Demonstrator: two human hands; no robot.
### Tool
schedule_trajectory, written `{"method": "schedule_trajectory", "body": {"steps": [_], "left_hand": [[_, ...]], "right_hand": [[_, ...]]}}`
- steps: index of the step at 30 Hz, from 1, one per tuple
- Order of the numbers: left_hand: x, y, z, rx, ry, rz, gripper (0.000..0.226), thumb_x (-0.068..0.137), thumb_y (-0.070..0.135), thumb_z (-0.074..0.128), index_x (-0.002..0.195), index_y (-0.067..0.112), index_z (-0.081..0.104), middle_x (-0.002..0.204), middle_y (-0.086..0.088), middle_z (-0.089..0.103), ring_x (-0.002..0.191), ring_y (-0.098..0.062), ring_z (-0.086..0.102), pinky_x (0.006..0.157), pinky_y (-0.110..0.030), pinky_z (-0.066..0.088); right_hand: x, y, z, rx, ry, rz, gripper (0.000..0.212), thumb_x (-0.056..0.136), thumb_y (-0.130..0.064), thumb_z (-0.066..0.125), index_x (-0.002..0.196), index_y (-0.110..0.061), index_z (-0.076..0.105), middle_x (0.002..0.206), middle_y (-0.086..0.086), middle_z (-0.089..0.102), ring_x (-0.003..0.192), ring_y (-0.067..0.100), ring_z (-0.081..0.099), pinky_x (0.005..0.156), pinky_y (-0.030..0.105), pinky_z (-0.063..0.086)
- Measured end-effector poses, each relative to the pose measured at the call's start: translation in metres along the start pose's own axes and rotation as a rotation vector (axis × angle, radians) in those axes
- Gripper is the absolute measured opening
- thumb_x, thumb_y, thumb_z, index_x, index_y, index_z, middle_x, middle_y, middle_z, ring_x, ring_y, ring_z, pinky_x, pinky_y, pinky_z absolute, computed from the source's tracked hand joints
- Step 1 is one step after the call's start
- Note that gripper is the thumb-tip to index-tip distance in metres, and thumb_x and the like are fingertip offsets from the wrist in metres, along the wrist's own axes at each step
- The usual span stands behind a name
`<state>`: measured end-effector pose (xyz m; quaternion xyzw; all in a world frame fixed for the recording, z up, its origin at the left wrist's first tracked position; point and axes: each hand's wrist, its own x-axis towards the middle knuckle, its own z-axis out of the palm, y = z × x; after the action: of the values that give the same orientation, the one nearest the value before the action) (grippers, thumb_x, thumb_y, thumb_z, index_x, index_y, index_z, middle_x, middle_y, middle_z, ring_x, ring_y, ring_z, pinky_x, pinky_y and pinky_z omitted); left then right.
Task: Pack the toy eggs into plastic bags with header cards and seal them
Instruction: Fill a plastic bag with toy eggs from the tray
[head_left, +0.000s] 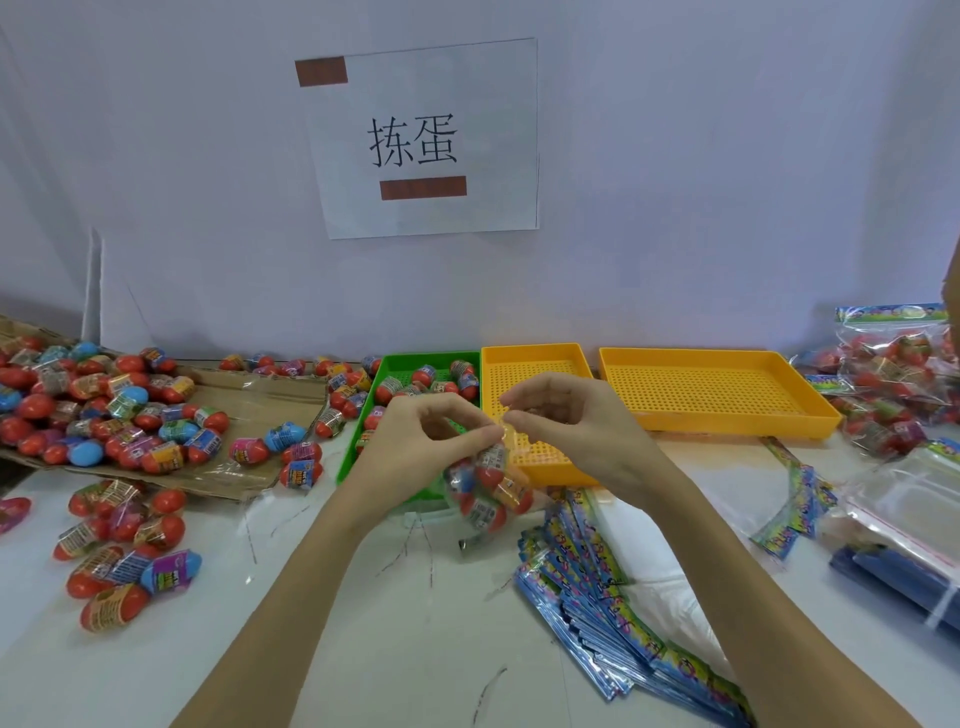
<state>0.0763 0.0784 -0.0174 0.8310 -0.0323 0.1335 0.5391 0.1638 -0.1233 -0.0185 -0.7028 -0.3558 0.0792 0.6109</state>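
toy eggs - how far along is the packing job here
Done: sealed bags of eggs with header cards are piled at far right. In hand: the left hand and right hand pinch the top of a clear bag filled with eggs. Left: many loose eggs on the cardboard, plus a stack of unused header cards.

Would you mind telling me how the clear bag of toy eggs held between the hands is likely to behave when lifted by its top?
The bag of eggs will probably sag, since its thin film hangs bulging below the left hand and right hand pinching its top. It looks bottom-heavy and may swing. Set down, it would likely slump, as the rounded eggs can shift inside.
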Motion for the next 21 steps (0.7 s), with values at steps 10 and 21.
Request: {"method": "schedule_trajectory", "body": {"steps": [10,21], "left_hand": [[0.003,-0.003,-0.003,-0.237,0.413,-0.053,0.008,0.092,0.023,0.077,0.096,0.016,0.077,0.092,0.001,0.076,0.084,-0.006,0.068,0.071,-0.021,0.051],[0.003,-0.001,0.003,-0.214,0.331,-0.112,0.021,0.084,0.040,0.080,0.095,0.023,0.080,0.094,0.006,0.078,0.090,-0.007,0.072,0.078,-0.019,0.056]], "right_hand": [[0.000,-0.006,0.001,-0.049,0.008,0.124,0.039,0.100,-0.052,0.053,0.109,-0.024,0.079,0.100,-0.010,0.079,0.097,0.008,0.073,0.086,0.026,0.060],[0.003,-0.004,0.008,-0.276,0.114,-0.032,0.006,0.096,-0.018,0.072,0.093,-0.016,0.076,0.087,-0.006,0.074,0.084,0.007,0.069,0.074,0.018,0.055]]}}
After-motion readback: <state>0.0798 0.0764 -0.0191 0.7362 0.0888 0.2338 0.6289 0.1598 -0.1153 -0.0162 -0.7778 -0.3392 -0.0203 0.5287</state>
